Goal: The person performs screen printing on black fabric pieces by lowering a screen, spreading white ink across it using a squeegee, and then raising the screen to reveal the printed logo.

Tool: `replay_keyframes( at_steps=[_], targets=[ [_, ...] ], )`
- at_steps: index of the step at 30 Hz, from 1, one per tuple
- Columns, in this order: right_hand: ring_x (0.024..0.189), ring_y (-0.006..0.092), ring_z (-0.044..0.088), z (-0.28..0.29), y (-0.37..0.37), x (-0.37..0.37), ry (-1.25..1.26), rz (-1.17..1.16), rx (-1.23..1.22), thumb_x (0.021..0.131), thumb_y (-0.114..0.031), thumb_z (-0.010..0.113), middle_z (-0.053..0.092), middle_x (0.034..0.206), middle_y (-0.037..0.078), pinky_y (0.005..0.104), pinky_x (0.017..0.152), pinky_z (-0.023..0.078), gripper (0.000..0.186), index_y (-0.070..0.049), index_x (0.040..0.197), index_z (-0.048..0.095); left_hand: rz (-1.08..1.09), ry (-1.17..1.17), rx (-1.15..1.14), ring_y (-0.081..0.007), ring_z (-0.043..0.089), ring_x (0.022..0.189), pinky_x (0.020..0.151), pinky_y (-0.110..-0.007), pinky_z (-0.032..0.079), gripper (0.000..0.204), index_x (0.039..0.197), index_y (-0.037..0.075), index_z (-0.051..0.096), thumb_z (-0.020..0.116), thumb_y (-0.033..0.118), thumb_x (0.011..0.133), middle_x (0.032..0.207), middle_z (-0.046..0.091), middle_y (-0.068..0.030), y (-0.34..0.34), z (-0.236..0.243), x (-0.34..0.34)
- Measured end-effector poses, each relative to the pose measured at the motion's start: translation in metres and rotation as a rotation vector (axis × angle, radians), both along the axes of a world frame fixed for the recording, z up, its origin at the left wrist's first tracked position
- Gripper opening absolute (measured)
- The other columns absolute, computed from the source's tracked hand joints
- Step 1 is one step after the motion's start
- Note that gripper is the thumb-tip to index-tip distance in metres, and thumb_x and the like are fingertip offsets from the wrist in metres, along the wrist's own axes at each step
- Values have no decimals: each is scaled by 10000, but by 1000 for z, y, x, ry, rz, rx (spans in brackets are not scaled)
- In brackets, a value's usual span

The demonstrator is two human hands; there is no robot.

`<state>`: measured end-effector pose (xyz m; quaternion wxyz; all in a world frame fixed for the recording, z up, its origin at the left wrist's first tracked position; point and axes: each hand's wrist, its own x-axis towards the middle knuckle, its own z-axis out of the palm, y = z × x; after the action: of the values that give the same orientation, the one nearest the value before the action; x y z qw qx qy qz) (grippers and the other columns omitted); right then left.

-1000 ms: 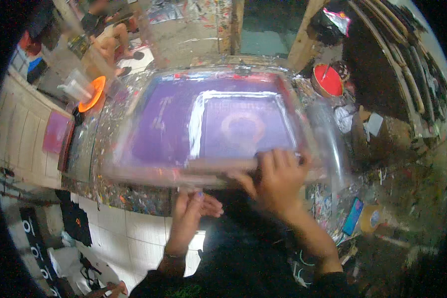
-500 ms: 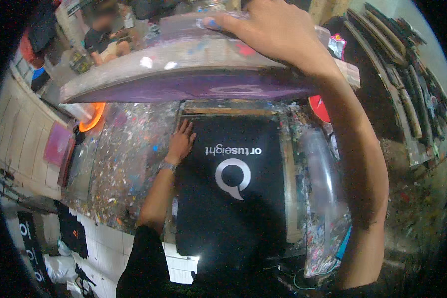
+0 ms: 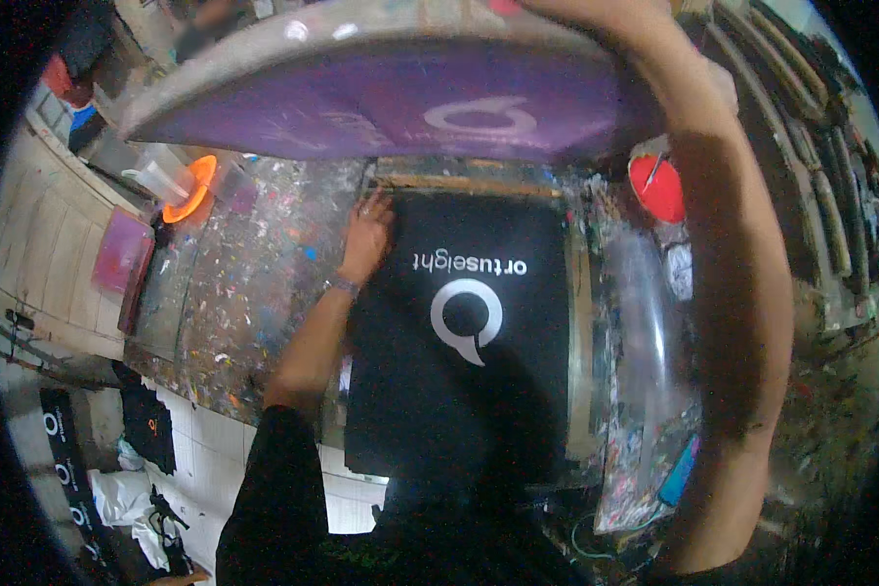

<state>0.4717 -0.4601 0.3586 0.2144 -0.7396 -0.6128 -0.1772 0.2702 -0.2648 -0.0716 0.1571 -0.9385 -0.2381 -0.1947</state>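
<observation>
A black fabric piece (image 3: 381,391) lies flat on a board, with a white ring-shaped logo (image 3: 438,317) and white lettering on it. My left hand (image 3: 366,234) rests at its far left corner, fingers stretched out over the edge. Above the far end, a screen-printing frame (image 3: 293,103) is tilted up, its purple mesh underside showing the same logo shape. My right hand (image 3: 606,12) is at the raised frame's upper edge, holding it up; its fingers are cut off by the picture's top.
An orange bowl (image 3: 197,190) with a clear plastic cup sits at the table's left. On the right are a red round container (image 3: 657,190) with a stick in it and a clear plastic sheet (image 3: 645,332). Several long frames (image 3: 801,146) lean at the far right. Printed black pieces (image 3: 63,474) hang lower left.
The printing frame has swung higher with my right hand, showing more of its purple underside. My left hand stays at the fabric's corner. The view has shifted slightly.
</observation>
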Motion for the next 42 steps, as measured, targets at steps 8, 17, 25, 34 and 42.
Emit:
replay_keyframes(
  at_steps=[8,17,25,34,42],
  targets=[
    [967,448,644,-8,15,3,-60,-79,30,845,-711,477,681,981,271,499,884,479,790,40,958,693,-63,89,95,-307,317,1427,1138,-518,262,400,1282,104,625,562,179,894,1558,336,-67,-45,52,10],
    [1006,448,646,-7,11,-6,-40,-92,6,877,-644,483,672,1000,308,508,886,484,713,15,1023,714,-212,148,92,-284,498,1285,1080,-444,386,426,1265,79,573,541,235,870,1405,517,-93,-16,23,14],
    [1046,466,628,-3,8,-8,-20,-140,-37,866,-669,483,665,1037,315,503,930,468,739,9,1047,714,114,-256,-549,-338,628,1081,1047,-495,400,267,1054,30,679,509,99,860,1072,687,-165,19,-10,12],
    [965,433,644,-2,26,10,-12,-105,-14,871,-662,500,666,932,306,441,876,462,749,53,980,696,68,-169,-185,-261,506,1261,1073,-509,333,291,1141,99,623,527,124,868,1205,622,-99,11,-8,5],
    [1014,399,641,3,35,23,0,-71,-43,898,-614,503,680,1022,277,434,920,456,701,37,1065,703,-205,-223,125,-290,446,1324,1089,-544,329,309,1160,126,607,548,199,866,1352,521,-95,1,8,-6]
  ],
)
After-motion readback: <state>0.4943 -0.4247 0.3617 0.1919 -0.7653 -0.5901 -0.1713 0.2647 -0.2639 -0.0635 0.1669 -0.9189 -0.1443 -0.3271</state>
